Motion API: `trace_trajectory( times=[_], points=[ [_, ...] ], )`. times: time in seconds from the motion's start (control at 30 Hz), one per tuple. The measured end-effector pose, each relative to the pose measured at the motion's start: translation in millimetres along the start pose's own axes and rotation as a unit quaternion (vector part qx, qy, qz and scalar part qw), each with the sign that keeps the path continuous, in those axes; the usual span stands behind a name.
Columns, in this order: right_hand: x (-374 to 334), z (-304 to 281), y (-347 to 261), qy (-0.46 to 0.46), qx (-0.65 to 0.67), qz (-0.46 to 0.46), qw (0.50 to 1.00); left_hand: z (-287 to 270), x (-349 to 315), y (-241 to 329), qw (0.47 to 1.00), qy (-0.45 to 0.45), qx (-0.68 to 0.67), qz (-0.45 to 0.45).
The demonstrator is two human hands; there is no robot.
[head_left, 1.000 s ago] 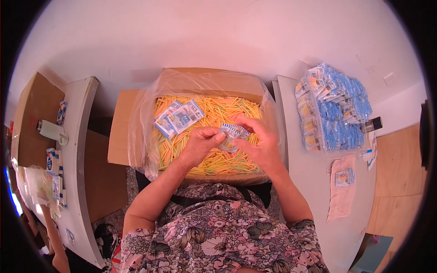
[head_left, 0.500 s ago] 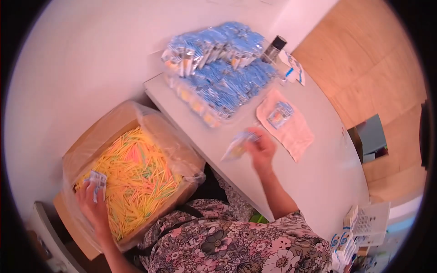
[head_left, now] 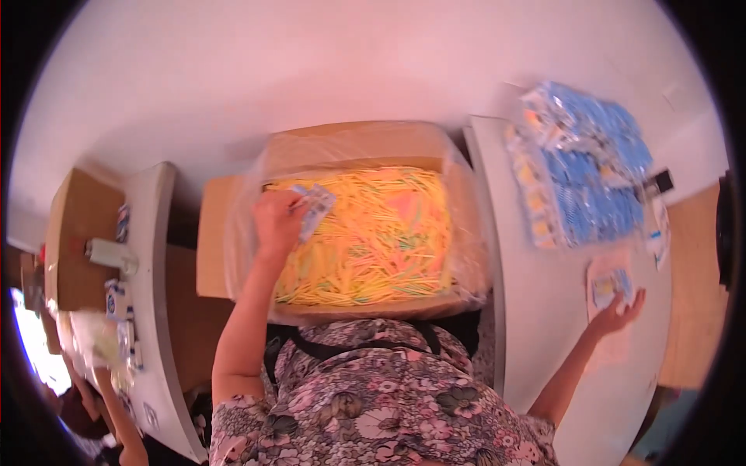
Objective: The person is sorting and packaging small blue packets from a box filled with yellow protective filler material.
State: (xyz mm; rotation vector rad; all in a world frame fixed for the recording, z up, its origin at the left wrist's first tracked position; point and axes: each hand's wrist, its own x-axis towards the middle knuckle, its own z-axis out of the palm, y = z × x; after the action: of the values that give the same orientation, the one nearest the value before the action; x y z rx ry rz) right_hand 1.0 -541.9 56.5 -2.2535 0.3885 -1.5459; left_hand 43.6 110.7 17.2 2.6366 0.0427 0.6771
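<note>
My left hand [head_left: 277, 221] is closed on a small printed sachet [head_left: 318, 210]. Hand and sachet are over the left part of a cardboard box [head_left: 350, 144] lined with clear plastic. Thin yellow, orange, pink and green sticks [head_left: 365, 245] fill the box. On the right-hand table my right hand [head_left: 616, 314] has its fingers apart, with nothing visible in it. Just beyond its fingertips a similar sachet [head_left: 608, 286] lies on a pink cloth [head_left: 622, 262].
Blue-striped sachets [head_left: 594, 186] are packed in rows at the right table's far side. A dark-capped bottle [head_left: 657, 183] stands beside them. At left, another table [head_left: 155, 311] carries a carton [head_left: 85, 241] and a white device [head_left: 111, 255]. Another person's arm [head_left: 116, 412] shows at lower left.
The view has swung left, bringing the box to the middle. My right hand no longer holds the sachet it had and is now by the pink cloth. My left hand still has its sachet.
</note>
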Motion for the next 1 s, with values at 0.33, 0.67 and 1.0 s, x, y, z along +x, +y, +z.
trace_trajectory(
  times=[0.33,0.67,1.0],
  points=[
    [-104.1,73.8,-345.1,-0.526,0.437,-0.043,0.729,-45.2,-2.4,47.8,0.875,-0.166,-0.435,-0.131],
    [-159.0,133.0,-393.6,-0.598,0.396,-0.161,0.678,-30.2,-13.7,21.8,0.828,-0.079,-0.523,-0.183],
    [-189.0,122.2,-441.4,-0.411,0.260,-0.700,0.524,-14.1,-22.5,-3.0,0.764,0.141,-0.594,-0.209]
  ],
)
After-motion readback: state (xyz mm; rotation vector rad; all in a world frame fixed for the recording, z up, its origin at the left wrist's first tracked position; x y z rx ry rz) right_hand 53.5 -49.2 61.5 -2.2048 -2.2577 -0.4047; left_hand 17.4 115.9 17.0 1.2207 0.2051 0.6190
